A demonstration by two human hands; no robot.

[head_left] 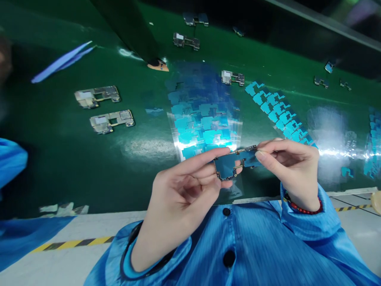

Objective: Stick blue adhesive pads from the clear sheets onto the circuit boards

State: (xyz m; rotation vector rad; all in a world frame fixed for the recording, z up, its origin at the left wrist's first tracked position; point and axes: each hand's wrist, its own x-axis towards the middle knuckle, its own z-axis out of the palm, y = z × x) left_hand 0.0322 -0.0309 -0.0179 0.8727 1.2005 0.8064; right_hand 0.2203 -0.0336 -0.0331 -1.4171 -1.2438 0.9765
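Between my hands, just above the front part of the green table, is a circuit board [226,165] with blue film on its upper face. The thumb and fingers of my left hand [190,186] grip its wide left end along the edges. At the narrower right end, my right hand [290,163] pinches the board's corner between thumb and forefinger; whether the fingertips also hold film there cannot be made out. Behind the board lies a clear sheet with rows of blue film pieces [190,135]. A second strip of blue film pieces [281,111] runs beyond my right hand.
Two bare circuit boards [112,120] lie on the left, below blue tweezers [62,63]. More boards, including one near the film sheet [232,78], are scattered farther back. A dark post [127,28] rises from the table [59,159]. Blue sleeves [12,163] of another person show at left.
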